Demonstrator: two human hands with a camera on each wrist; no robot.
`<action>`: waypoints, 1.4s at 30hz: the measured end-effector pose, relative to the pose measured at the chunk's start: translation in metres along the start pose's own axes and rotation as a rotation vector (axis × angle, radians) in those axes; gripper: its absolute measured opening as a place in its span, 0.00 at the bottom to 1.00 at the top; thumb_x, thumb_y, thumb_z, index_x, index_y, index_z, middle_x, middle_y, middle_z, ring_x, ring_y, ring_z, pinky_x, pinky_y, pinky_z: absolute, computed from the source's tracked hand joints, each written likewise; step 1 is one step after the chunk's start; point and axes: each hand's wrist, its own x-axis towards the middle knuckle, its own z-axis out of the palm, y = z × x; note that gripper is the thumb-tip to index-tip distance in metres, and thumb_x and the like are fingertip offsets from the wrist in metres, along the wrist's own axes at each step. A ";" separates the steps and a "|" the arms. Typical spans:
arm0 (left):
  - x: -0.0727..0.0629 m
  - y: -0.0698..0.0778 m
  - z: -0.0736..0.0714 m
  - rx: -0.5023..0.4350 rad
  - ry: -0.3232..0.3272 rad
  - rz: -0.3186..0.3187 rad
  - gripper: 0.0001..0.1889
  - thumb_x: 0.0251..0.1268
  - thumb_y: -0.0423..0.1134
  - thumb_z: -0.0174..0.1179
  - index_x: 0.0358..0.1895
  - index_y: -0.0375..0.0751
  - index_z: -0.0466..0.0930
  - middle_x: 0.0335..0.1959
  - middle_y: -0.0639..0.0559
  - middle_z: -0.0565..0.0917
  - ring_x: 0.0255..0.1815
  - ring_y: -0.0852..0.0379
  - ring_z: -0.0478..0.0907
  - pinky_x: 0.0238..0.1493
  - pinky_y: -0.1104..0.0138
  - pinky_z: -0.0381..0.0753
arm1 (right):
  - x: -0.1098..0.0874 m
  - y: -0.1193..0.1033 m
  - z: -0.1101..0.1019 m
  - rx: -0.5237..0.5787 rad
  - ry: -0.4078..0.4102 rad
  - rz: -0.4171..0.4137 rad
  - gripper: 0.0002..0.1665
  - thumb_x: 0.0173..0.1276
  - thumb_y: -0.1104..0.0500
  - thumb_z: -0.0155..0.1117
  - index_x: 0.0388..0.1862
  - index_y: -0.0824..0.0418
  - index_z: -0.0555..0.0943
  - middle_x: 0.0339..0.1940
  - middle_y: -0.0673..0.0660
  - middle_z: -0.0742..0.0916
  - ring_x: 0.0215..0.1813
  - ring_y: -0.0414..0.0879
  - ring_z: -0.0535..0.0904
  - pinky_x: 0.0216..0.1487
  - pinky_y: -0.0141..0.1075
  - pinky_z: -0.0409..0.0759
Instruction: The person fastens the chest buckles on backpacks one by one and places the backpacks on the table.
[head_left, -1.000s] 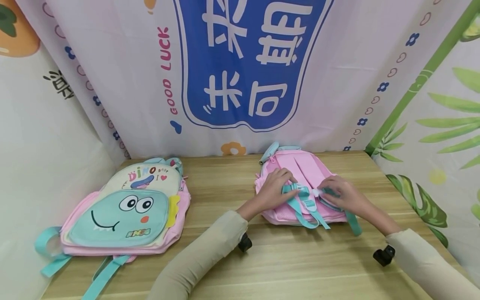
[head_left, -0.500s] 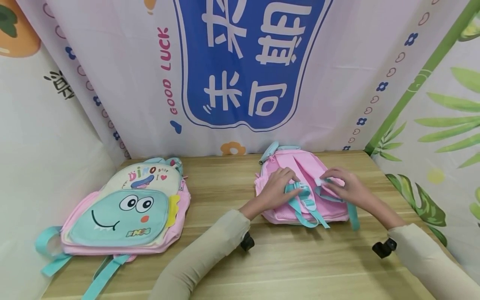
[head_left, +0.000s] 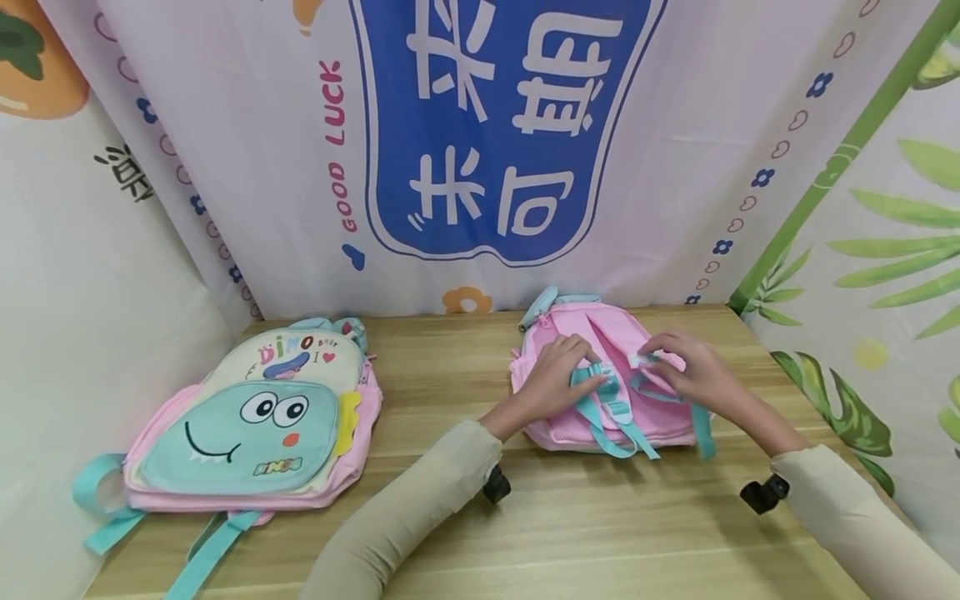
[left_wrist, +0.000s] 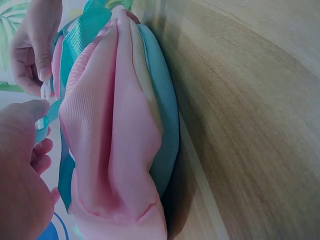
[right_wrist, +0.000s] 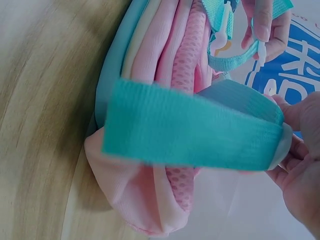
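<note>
A small pink backpack [head_left: 566, 321] lies back-panel up on the wooden table, its shoulder straps on top. My left hand [head_left: 551, 379] pinches a teal webbing strap [head_left: 596, 421] at its plastic buckle on the left shoulder strap. Over the right side, my right hand [head_left: 693, 371] pinches a pale plastic buckle [right_wrist: 283, 145] between thumb and fingers. A wide teal strap [right_wrist: 195, 130] runs through this buckle, and its loose end hangs to the right in the head view. In the left wrist view, both hands are close together above the bag's side [left_wrist: 130, 125].
A second backpack [head_left: 240, 442] with a dinosaur face lies front up at the table's left, its teal straps trailing toward the front. A printed cloth [head_left: 645, 250] hangs behind the wooden table [head_left: 600, 533]; more cloth walls stand at both sides.
My right hand has moved slightly up, lifting the right shoulder strap with its pale buckle away from the bag's back. My left hand stays almost in place on its buckle.
</note>
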 end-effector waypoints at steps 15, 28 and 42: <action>0.003 0.003 0.001 0.032 0.023 0.006 0.14 0.71 0.51 0.64 0.47 0.47 0.77 0.50 0.56 0.78 0.54 0.57 0.71 0.60 0.63 0.70 | -0.002 -0.001 0.004 0.009 -0.027 -0.006 0.18 0.53 0.76 0.76 0.41 0.61 0.85 0.42 0.55 0.88 0.48 0.50 0.84 0.48 0.50 0.86; 0.007 0.003 0.004 0.056 0.023 0.003 0.14 0.70 0.52 0.64 0.46 0.46 0.78 0.47 0.56 0.77 0.50 0.57 0.70 0.57 0.66 0.69 | -0.002 0.000 0.006 0.014 -0.036 -0.021 0.18 0.53 0.76 0.76 0.41 0.62 0.85 0.42 0.55 0.88 0.48 0.51 0.84 0.48 0.48 0.86; 0.010 0.006 0.008 0.074 0.042 0.019 0.14 0.69 0.51 0.66 0.44 0.46 0.78 0.44 0.56 0.78 0.46 0.58 0.69 0.50 0.70 0.66 | -0.003 -0.002 0.005 0.031 -0.039 -0.030 0.18 0.54 0.77 0.75 0.42 0.62 0.84 0.42 0.55 0.88 0.47 0.52 0.85 0.48 0.50 0.86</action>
